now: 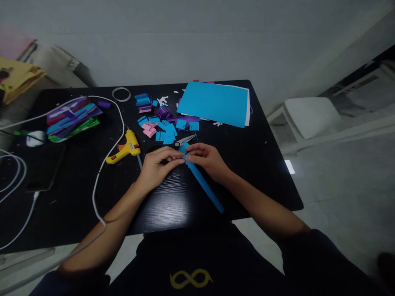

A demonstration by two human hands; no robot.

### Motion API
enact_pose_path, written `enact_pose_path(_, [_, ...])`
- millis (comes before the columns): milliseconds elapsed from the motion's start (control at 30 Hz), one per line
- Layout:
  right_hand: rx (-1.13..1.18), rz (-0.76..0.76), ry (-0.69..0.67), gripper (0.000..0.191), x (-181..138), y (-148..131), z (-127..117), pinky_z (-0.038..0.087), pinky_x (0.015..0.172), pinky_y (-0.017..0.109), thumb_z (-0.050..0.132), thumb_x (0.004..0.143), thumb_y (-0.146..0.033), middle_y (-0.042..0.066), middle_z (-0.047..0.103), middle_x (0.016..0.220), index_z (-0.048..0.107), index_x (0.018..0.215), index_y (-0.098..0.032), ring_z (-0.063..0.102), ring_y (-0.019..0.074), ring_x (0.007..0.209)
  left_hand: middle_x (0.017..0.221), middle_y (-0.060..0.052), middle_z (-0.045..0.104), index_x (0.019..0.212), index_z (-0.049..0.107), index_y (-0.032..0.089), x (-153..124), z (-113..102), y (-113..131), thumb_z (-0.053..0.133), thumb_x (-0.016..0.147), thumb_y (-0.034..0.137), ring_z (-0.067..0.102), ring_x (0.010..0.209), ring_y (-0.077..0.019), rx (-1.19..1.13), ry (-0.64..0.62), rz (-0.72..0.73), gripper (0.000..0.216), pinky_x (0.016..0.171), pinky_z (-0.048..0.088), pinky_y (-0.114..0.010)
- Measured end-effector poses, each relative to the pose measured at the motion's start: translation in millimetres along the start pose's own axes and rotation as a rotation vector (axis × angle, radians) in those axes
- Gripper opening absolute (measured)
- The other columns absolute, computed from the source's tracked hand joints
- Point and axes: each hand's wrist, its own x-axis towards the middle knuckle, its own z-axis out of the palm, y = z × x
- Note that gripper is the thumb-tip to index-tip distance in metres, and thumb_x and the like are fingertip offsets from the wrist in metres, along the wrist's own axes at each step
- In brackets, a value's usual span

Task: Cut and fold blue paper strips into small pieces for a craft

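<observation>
A long blue paper strip (pixel 203 185) slants across the black table, its lower end toward the front edge. Both my hands pinch it near its upper end. My left hand (pixel 162 162) is closed, thumb and fingertips meeting at the strip's left edge. My right hand (pixel 206 158) is closed on the strip from the right, and its fingers partly cover it. Just beyond the fingertips lie scissors (pixel 185 140), their handles partly hidden. Small blue paper pieces (pixel 166 133) and pink paper pieces (pixel 149 130) are scattered past my left hand.
A yellow glue gun (pixel 125 149) lies left of my hands, beside a white cable (pixel 95 193) that crosses my left forearm. Blue sheets (pixel 216 102) sit at the back right. Bundled coloured strips (pixel 72 119), a tape ring (pixel 121 94) and a dark phone (pixel 46 168) are left.
</observation>
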Motion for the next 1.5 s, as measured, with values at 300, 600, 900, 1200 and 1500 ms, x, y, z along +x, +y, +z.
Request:
enact_pose_path(300, [0.040, 0.029, -0.012, 0.032, 0.0, 0.8, 1.0, 0.057, 0.074, 0.029, 0.089, 0.066, -0.031, 0.000, 0.077, 0.083, 0.077, 0.095, -0.021, 0.071, 0.0154, 0.075, 0.085, -0.003, 0.073, 0.097, 0.080, 0.022, -1.8, 0.2, 3.8, 0.078, 0.086, 0.028, 0.065, 0.075, -0.0144, 0.005, 0.021, 0.032, 0.013, 0.068, 0.052, -0.026])
enact_pose_path(600, [-0.003, -0.006, -0.018, 0.028, -4.4, -3.6, 3.3, 0.056, 0.078, 0.031, 0.088, 0.069, -0.031, 0.000, 0.076, 0.083, 0.077, 0.094, -0.021, 0.071, 0.0159, 0.075, 0.089, -0.004, 0.077, 0.096, 0.080, 0.022, -3.2, -1.1, 6.7, 0.077, 0.088, 0.026, 0.069, 0.079, -0.0156, 0.042, 0.027, 0.097, 0.010, 0.073, 0.054, -0.027])
enact_pose_path(900, [-0.056, -0.089, -0.022, 0.030, -4.1, -1.5, 2.7, 0.058, 0.077, 0.029, 0.088, 0.069, -0.031, -0.001, 0.076, 0.082, 0.075, 0.095, -0.020, 0.072, 0.0147, 0.075, 0.089, -0.004, 0.078, 0.094, 0.081, 0.021, -3.3, -2.9, 5.5, 0.077, 0.088, 0.022, 0.072, 0.080, -0.0158, 0.032, 0.034, 0.156, 0.008, 0.074, 0.056, -0.027])
enact_pose_path(1200, [-0.100, -0.109, -0.001, 0.031, -3.3, 2.0, 1.7, 0.058, 0.078, 0.031, 0.086, 0.071, -0.031, 0.000, 0.076, 0.082, 0.074, 0.097, -0.020, 0.072, 0.0160, 0.077, 0.088, -0.004, 0.078, 0.093, 0.081, 0.022, -1.7, -2.2, 5.5, 0.076, 0.088, 0.022, 0.072, 0.080, -0.0160, 0.032, 0.033, 0.151, 0.007, 0.074, 0.057, -0.027])
enact_pose_path(1500, [-0.104, -0.096, -0.003, 0.030, -2.5, 2.8, 0.4, 0.058, 0.083, 0.034, 0.086, 0.071, -0.029, 0.000, 0.076, 0.084, 0.074, 0.098, -0.021, 0.073, 0.0165, 0.079, 0.088, -0.004, 0.079, 0.093, 0.081, 0.022, -3.5, -0.8, 2.9, 0.075, 0.089, 0.024, 0.073, 0.080, -0.0166, 0.042, 0.040, 0.150, 0.007, 0.074, 0.057, -0.028])
